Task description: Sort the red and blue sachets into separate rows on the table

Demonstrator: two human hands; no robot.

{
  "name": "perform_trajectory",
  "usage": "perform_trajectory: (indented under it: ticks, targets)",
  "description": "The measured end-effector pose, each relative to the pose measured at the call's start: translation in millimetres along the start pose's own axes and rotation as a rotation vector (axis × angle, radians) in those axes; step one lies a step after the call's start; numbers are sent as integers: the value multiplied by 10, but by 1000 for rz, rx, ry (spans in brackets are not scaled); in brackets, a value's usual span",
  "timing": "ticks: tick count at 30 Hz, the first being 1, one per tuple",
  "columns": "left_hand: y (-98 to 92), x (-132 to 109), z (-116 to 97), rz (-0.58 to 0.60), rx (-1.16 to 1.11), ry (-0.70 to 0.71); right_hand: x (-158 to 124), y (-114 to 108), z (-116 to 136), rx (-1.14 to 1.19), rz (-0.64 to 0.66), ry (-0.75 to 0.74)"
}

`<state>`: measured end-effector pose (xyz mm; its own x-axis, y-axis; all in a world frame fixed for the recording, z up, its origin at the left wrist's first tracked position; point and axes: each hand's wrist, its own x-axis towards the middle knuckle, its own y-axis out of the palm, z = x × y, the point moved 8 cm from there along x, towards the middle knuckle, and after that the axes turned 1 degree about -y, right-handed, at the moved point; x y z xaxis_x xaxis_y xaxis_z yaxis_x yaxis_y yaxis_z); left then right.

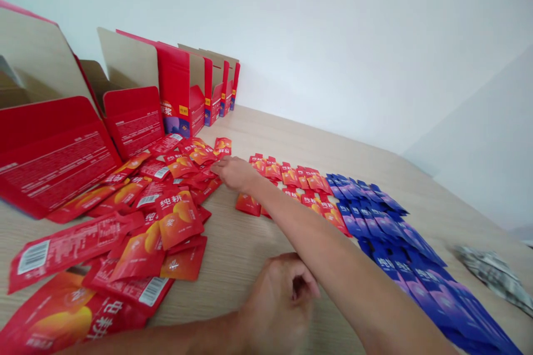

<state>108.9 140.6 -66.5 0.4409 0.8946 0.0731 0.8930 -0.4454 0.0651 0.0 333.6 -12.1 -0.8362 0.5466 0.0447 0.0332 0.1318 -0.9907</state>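
My right hand (237,173) stretches across to the right edge of a loose pile of red pouches (179,217). Its fingers are closed on a red pouch (209,171) there, and the fingertips are partly hidden. Low in the middle, my left hand (281,302) is curled into a loose fist just above the table, close beside my right forearm. Nothing shows inside its fingers. Beyond the right forearm lie rows of red pouches (289,176), overlapping and facing up. Part of the nearer row is covered by the forearm.
Open red cartons (175,86) stand in a line along the wall at the left, flaps up. Blue pouches (375,216) lie in overlapping rows at the right. A grey crumpled checked cloth (495,272) rests at the far right on the light wooden table (353,158).
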Motion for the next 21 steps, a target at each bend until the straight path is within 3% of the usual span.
perform_trajectory:
  ticks: [4,7,9,11,14,16,19,21]
  targets:
    - [-148,50,-32,-129,-123,56,-57,-145,3,-59,-67,43]
    - [-313,94,24,-296,-205,11,-269,-468,-101,-18,-226,192]
    - [-435,102,38,-425,-287,-12,-557,-712,-274,151,-379,369]
    - [-519,106,-15,-495,-365,4,-908,-809,-460,461,-453,513]
    - [-534,128,-166,-443,-481,52,-1375,-673,-568,981,-361,579]
    - [-479,147,-235,-356,-552,55,-1646,-546,-540,1182,-304,587]
    - [-359,179,-222,-247,-572,16,-1947,-401,-426,1235,-280,618]
    - [-305,202,-145,-235,-529,-21,-2088,-404,-341,1072,-321,676]
